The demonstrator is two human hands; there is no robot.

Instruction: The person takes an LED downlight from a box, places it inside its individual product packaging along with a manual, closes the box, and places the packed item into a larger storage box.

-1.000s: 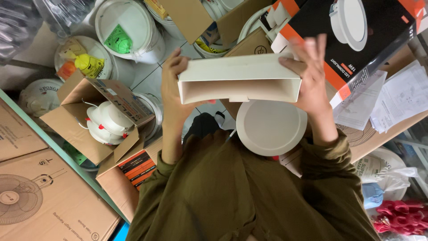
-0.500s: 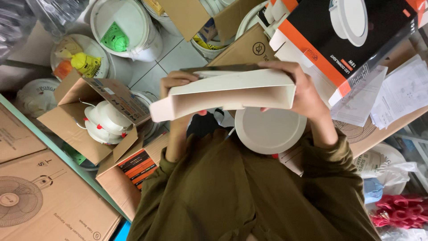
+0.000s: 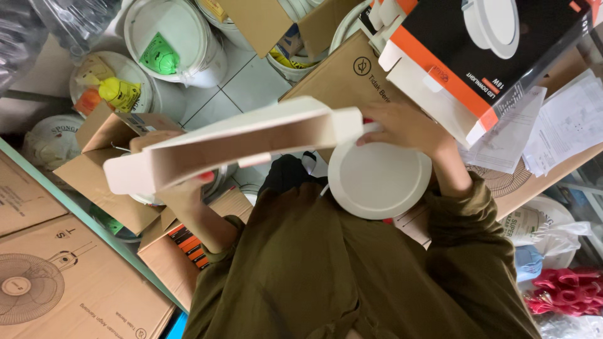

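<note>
We see the left hand (image 3: 164, 168) wrapped around one end of a long white cardboard sleeve with a brown inside (image 3: 232, 145), its fingers closed on the far side of the card and the thumb tip showing at the near edge, so the sleeve runs from those fingers up and across toward the other hand, tilted with its far end higher. The right hand (image 3: 402, 127) rests on the upper rim of a round white plastic downlight disc (image 3: 379, 179); its fingers are curled over that rim and touch it, though we cannot tell how firmly they grip. The disc lies just below those fingers, flat face toward us, above the olive-green sleeve and lap (image 3: 326, 270). The raised end of the cardboard sleeve reaches just beside the fingers of the right hand, and we cannot tell whether it touches the disc. Just above the right hand's fingers stands a black and orange printed carton picturing a round lamp (image 3: 483, 56). Below the left hand's fingers sits an open brown cardboard box (image 3: 94, 169), and well above them a white bucket with a green bag inside (image 3: 171, 43). To the lower side of the left hand lies a flat brown carton with a fan drawing (image 3: 56, 282).
</note>
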